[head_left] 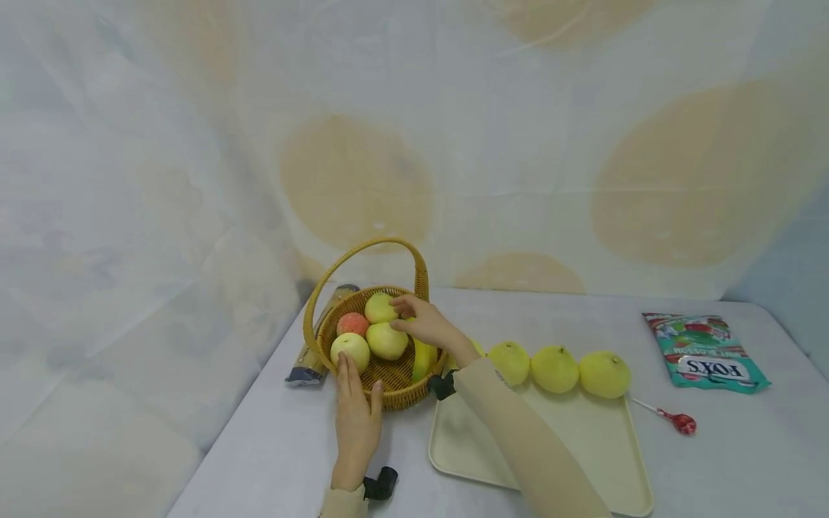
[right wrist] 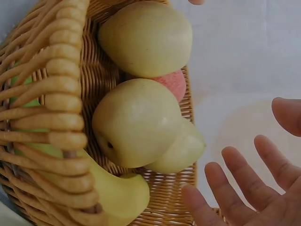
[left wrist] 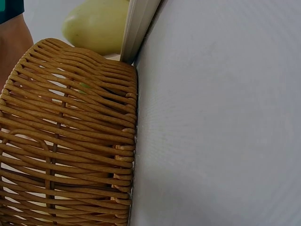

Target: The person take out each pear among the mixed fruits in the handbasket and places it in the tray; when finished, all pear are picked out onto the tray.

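Observation:
A wicker basket (head_left: 404,397) with a tall handle holds pale apple-like fruits (head_left: 387,341), a red peach-like fruit (head_left: 352,324) and a banana (head_left: 424,360). My left hand (head_left: 358,417) is at the near left rim, its straight fingers touching a pale fruit (head_left: 350,350). Over the far right part of the basket hovers my right hand (head_left: 427,324). In the right wrist view its fingers (right wrist: 235,186) are spread and hold nothing, apart from the pale fruits (right wrist: 136,122). The left wrist view shows the basket's woven side (left wrist: 70,136), with the left fingers out of sight.
Right of the basket lies a cream tray (head_left: 602,446), with several yellow pomelo-like fruits (head_left: 554,369) along its far edge. A red lollipop (head_left: 683,424) and a teal FOX'S bag (head_left: 706,354) lie farther right. A long packet (head_left: 307,370) lies left of the basket.

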